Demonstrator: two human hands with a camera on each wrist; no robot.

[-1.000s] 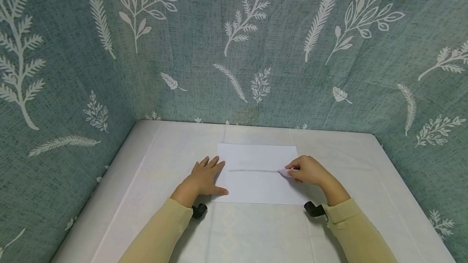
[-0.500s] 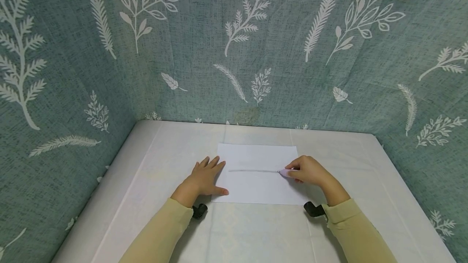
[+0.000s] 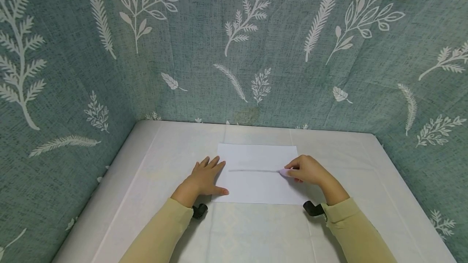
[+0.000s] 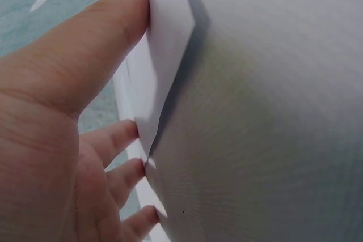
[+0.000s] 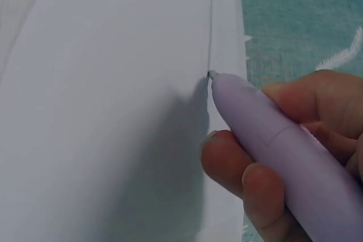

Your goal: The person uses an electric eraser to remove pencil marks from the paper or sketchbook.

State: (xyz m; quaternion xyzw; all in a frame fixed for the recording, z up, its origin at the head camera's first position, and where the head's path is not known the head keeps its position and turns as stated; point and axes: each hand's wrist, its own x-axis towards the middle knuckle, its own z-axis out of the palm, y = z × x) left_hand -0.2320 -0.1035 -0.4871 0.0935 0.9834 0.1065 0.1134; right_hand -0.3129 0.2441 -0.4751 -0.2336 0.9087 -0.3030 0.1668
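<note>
Lilac pen [image 5: 286, 145] in right hand [image 3: 310, 169], tip toward left-hand [image 3: 204, 180] side

Pinched between thumb and fingers; right the nearer hand by far, left well apart. Long axis slanting out of the grip, tip leftward, back end hidden in the head view. Set at the right-hand end of a thin grey line [image 3: 252, 170], running between the hands and starting just beside the left fingers. White paper [image 3: 256, 190] underneath, on the desk [image 3: 256, 234]. Left fingers spread along its left edge, thumb resting on the paper by the near corner; nothing gripped there.
</note>
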